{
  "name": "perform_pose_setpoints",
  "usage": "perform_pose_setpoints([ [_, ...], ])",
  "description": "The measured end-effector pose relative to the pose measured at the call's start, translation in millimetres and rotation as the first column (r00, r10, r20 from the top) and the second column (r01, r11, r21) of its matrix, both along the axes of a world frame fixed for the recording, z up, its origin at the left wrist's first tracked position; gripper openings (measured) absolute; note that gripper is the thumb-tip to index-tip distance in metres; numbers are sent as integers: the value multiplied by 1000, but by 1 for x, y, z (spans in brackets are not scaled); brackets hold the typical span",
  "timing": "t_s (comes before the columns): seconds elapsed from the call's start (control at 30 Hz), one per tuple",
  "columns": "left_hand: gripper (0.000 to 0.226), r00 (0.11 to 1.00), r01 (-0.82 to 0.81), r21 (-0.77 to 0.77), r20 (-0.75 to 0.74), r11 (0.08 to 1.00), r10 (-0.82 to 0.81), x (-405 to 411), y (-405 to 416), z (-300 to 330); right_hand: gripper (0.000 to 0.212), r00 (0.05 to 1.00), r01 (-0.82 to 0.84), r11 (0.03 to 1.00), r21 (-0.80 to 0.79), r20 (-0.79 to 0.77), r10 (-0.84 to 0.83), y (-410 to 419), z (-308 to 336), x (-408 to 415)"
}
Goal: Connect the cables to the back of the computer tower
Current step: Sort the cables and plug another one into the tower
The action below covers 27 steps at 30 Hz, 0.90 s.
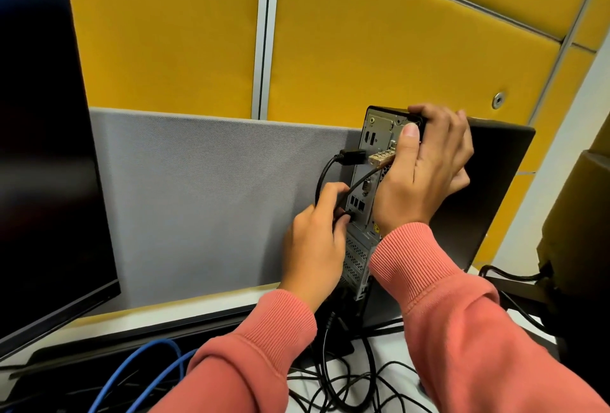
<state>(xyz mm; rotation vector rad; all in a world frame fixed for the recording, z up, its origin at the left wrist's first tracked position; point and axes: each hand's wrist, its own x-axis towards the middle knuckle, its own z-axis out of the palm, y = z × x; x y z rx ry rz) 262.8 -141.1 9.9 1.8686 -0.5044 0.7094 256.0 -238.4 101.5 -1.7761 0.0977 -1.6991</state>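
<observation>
A black computer tower (488, 188) stands upright on the desk with its grey back panel (366, 188) turned toward me. My right hand (425, 168) grips the tower's top rear edge, thumb lying against the panel. My left hand (317, 234) pinches a small black plug (349, 215) at a port low on the panel. A thick black cable with a wide connector (353, 156) sits plugged in higher up. Beside it a metal combination lock (381, 159) hangs from the panel, with a thin cable running down past my left fingers.
A large dark monitor (43, 165) fills the left side. A grey divider (214, 201) and yellow padded wall panels (379, 49) stand behind the tower. Blue cables (145, 366) and tangled black cables (356, 379) lie on the white desk at the front.
</observation>
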Motion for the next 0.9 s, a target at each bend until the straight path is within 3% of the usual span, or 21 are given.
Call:
perform_pose_setpoints([
  [0.4,47,997,57,15,-49,998,-56,3,3,0,30,1000,17,1000,-14,-19,-17,0,1,0],
  [0.63,62,980,157,229,-159,961,-122,-14,29,9,32,991,26,999,-30,-127,-30,2,5,-9],
  [0.9,69,960,226,427,-253,875,-124,-69,75,19,41,924,-38,999,-30,-381,24,6,19,-41],
])
